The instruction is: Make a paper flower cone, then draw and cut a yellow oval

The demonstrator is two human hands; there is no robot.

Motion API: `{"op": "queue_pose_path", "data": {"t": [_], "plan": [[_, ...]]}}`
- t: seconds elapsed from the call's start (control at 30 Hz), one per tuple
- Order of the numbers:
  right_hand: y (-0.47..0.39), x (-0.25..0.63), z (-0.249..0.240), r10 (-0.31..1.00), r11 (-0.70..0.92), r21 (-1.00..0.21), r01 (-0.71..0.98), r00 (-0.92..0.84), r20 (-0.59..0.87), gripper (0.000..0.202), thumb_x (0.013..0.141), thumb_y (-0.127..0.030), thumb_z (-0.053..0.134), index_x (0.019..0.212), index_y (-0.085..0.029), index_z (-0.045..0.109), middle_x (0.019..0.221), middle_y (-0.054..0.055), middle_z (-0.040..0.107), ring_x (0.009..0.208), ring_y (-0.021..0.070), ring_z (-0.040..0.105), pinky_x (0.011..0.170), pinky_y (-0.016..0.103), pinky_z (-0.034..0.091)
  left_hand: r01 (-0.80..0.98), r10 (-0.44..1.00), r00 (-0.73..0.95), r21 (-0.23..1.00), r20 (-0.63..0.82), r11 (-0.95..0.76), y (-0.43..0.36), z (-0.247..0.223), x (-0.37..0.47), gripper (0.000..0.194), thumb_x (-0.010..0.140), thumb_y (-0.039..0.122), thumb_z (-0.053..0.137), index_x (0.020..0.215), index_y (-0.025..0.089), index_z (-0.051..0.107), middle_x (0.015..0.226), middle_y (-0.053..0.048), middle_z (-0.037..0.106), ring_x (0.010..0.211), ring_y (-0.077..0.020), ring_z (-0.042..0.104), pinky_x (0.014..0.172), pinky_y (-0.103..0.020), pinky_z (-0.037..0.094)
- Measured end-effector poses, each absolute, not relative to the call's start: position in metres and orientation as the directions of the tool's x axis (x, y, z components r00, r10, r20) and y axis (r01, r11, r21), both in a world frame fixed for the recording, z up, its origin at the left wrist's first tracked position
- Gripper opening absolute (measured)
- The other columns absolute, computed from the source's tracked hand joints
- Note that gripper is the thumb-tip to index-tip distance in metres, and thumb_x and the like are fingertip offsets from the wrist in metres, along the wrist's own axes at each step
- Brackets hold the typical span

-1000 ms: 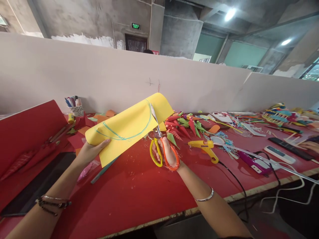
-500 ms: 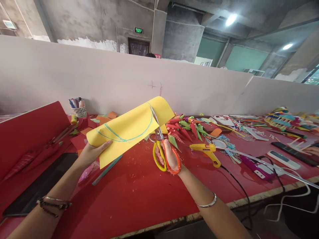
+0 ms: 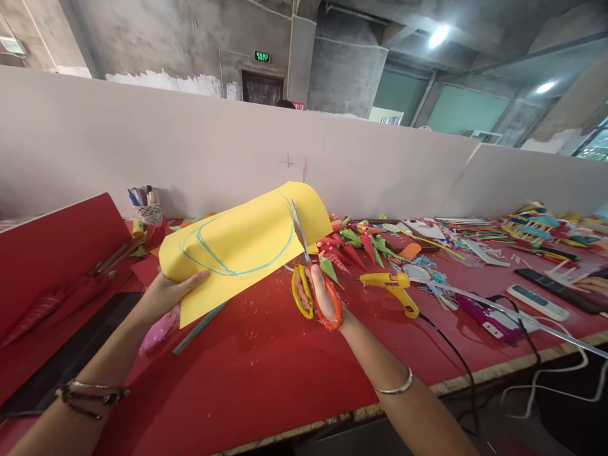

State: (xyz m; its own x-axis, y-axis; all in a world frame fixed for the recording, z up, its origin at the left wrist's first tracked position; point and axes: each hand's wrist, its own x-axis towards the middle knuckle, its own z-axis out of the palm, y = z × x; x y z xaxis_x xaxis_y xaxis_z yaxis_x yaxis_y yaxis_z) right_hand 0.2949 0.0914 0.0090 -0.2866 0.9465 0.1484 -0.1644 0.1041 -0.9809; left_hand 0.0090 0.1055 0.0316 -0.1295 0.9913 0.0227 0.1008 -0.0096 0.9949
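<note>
A curved yellow sheet [image 3: 247, 234] with green-blue lines drawn on it is held above the red table. My left hand [image 3: 173, 292] grips its lower left edge, thumb on the front and the other fingers hidden behind. My right hand [image 3: 319, 294] is closed in the handles of scissors [image 3: 304, 240], one handle yellow and one orange. The scissor blades point up and lie at the sheet's right part, close to the drawn curve. The handles are near each other.
A yellow glue gun [image 3: 392, 288] lies right of my right hand, its black cable running over the table edge [image 3: 456, 385]. Red and green cones [image 3: 354, 244] lie behind. A pen cup [image 3: 148, 209] stands back left. Another person's hand [image 3: 593, 285] shows at far right.
My left hand has moved slightly left and down with the sheet, which has opened out flatter and shows more of the drawn loop. The scissor handles have come slightly closer together.
</note>
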Motion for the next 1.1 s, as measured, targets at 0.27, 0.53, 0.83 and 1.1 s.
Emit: {"op": "queue_pose_path", "data": {"t": [0.27, 0.53, 0.83, 1.1], "plan": [[0.09, 0.294, 0.009, 0.963, 0.111, -0.984, -0.142, -0.23, 0.142, 0.05, 0.08, -0.066, 0.027, 0.063, -0.02, 0.039, 0.037, -0.008, 0.03, 0.03, 0.0069, 0.027, 0.032, 0.02, 0.021, 0.101, 0.994, -0.11, 0.995, 0.005, 0.006, 0.104, 0.033, 0.007, 0.053, 0.049, 0.038, 0.077, 0.095, 0.017, 0.062, 0.098, -0.008, 0.069, 0.083, -0.0237, 0.066, 0.063, -0.025, 0.057], [0.088, 0.297, 0.014, 0.951, 0.135, -0.982, -0.135, -0.26, 0.166, 0.047, 0.081, -0.063, 0.028, 0.063, -0.021, 0.04, 0.035, -0.009, 0.027, 0.028, 0.0067, 0.023, 0.03, 0.021, 0.02, 0.073, 0.993, -0.115, 0.997, 0.031, -0.022, 0.104, 0.034, -0.003, 0.058, 0.046, 0.036, 0.079, 0.097, 0.016, 0.061, 0.096, -0.01, 0.069, 0.079, -0.0252, 0.066, 0.061, -0.026, 0.057], [0.096, 0.307, 0.011, 0.913, 0.126, -0.981, -0.148, -0.369, 0.173, 0.045, 0.078, -0.064, 0.036, 0.071, -0.02, 0.042, 0.048, -0.007, 0.032, 0.038, 0.0057, 0.026, 0.037, 0.022, 0.021, 0.164, 0.989, -0.136, 0.986, 0.055, -0.032, 0.098, 0.046, -0.009, 0.058, 0.041, 0.036, 0.08, 0.093, 0.014, 0.062, 0.087, -0.008, 0.071, 0.074, -0.024, 0.067, 0.061, -0.03, 0.057], [0.095, 0.306, 0.008, 0.932, 0.15, -0.983, -0.108, -0.317, 0.177, 0.045, 0.082, -0.062, 0.029, 0.069, -0.021, 0.042, 0.043, -0.007, 0.031, 0.034, 0.0069, 0.024, 0.035, 0.025, 0.018, 0.18, 0.993, -0.118, 0.984, 0.031, -0.01, 0.095, 0.048, -0.012, 0.056, 0.044, 0.035, 0.079, 0.093, 0.015, 0.062, 0.088, -0.009, 0.071, 0.075, -0.024, 0.067, 0.059, -0.028, 0.057]]}}
